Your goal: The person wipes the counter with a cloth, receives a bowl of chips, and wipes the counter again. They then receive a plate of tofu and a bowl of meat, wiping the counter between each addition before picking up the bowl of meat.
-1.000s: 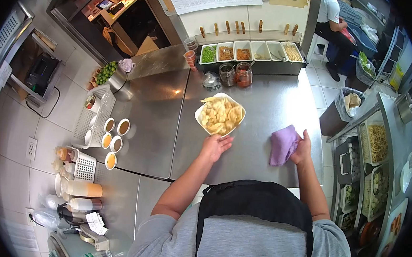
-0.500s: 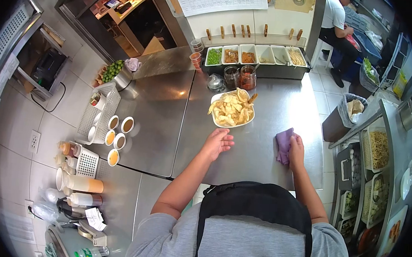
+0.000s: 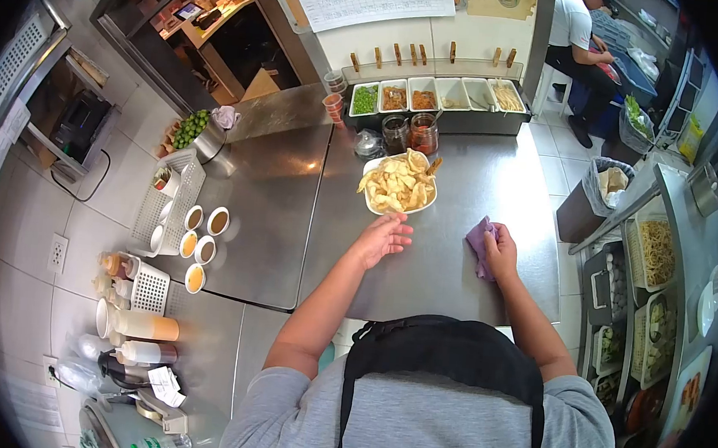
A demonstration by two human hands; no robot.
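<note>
A white bowl (image 3: 425,209) heaped with golden fried chips (image 3: 397,182) stands on the steel counter, and a wooden clothespin (image 3: 435,166) is at its right rim. My left hand (image 3: 384,239) is at the near side of the bowl, its fingertips right by the rim. The fingers are apart and hold nothing. Over to the right, my right hand (image 3: 500,249) grips a crumpled purple cloth (image 3: 480,247) against the counter. Behind the bowl are two dark sauce jars (image 3: 423,134) and a smaller glass jar (image 3: 369,144).
A topping rack (image 3: 433,117) with several white tubs runs along the back. Sauce cups (image 3: 205,250) sit at the left, near a white basket (image 3: 154,291) and squeeze bottles (image 3: 146,324). Shelves of food (image 3: 654,261) stand at the right. A seated person (image 3: 583,52) works at the back right.
My right hand and the cloth have moved a little left across the counter. My left hand has shifted slightly closer to the bowl's near rim. The whole view has shifted slightly.
</note>
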